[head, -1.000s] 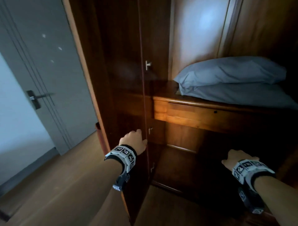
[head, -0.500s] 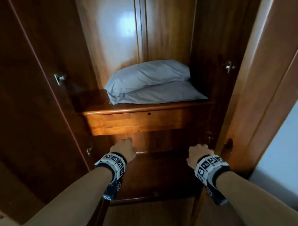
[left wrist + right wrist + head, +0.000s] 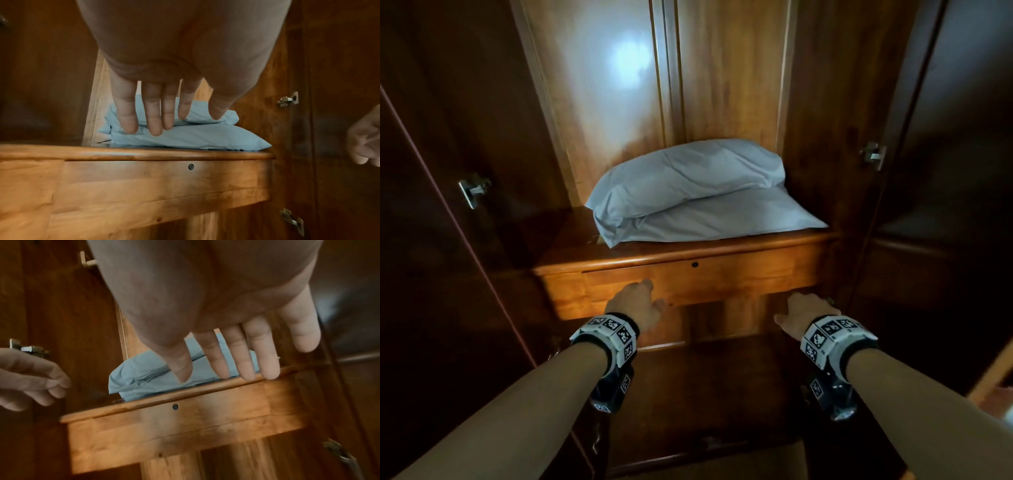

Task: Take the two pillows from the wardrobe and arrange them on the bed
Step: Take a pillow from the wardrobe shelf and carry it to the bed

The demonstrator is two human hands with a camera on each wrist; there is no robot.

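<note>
While below wooden shelf [image 3: 688, 251] | both hands [image 3: 635, 305] [image 3: 804, 313] spread, empty | stacked pale-blue pillows [image 3: 688, 185] untouched | risk: lower pillow dragged off.

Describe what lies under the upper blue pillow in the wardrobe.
Under the upper pillow lies a second blue pillow, flat on the wooden shelf. Its front and right parts show; the part beneath the upper pillow is covered. Both hands are below the shelf, touching neither.

Beyond and above both grips, 2 pillows lay stacked on the wardrobe shelf [image 3: 654, 253]: the upper pillow [image 3: 688, 174] on the lower pillow [image 3: 739, 219]. A drawer front [image 3: 722, 277] sat under the shelf.
</note>
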